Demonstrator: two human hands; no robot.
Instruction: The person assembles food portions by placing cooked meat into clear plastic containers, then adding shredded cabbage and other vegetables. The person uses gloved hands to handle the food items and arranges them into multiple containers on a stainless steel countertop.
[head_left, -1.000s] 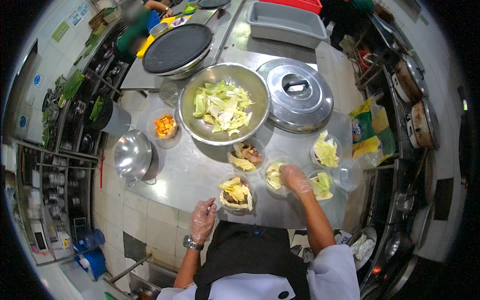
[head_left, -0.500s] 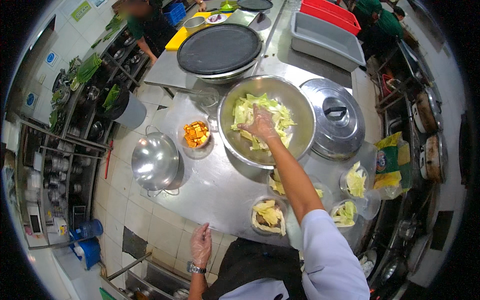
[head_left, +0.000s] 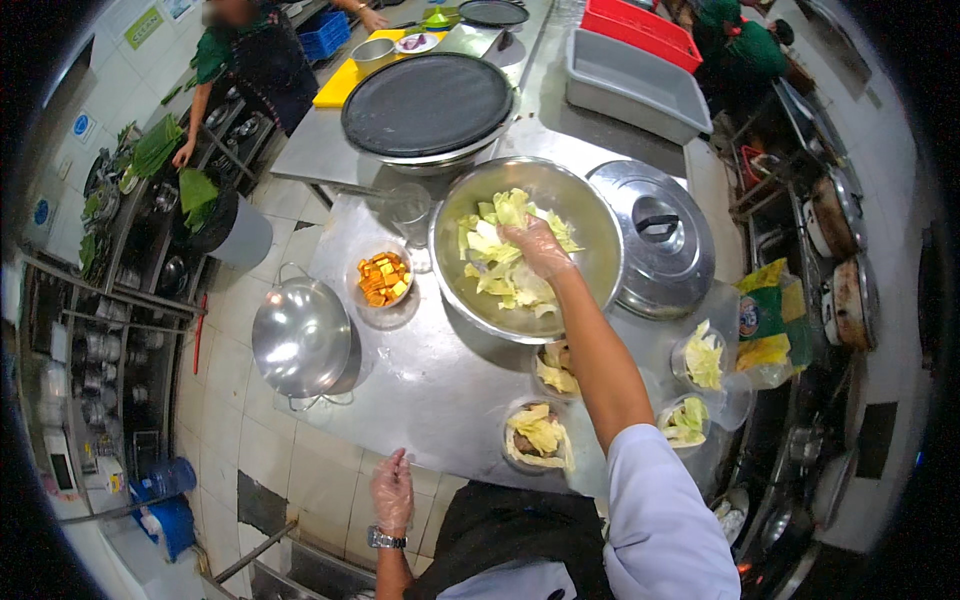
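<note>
My right hand (head_left: 538,248), in a clear plastic glove, is inside a wide steel mixing bowl (head_left: 600,255). Its fingers are closed on some of the cut cabbage (head_left: 505,285) heaped there. My left hand (head_left: 392,492), also gloved and with a watch at the wrist, hangs by the table's near edge. It holds nothing, and its fingers are loosely bent and a little apart. Left of the bowl stands a tub of orange and yellow cubes (head_left: 383,279). Clear tubs with cabbage (head_left: 540,432) stand near my right forearm, one also holding something brown.
A steel pot (head_left: 302,338) stands at the table's left edge. Right of the bowl lies a steel lid (head_left: 655,225). Behind are a black round griddle plate (head_left: 428,105) and a grey bin (head_left: 635,90). A co-worker (head_left: 250,65) reaches toward green leaves (head_left: 155,145) at far left.
My right hand has drawn slightly right in the bowl, its fingers closing on cabbage. My left hand stays low beside the table. The co-worker at far left has come further into sight, reaching toward the leaves.
</note>
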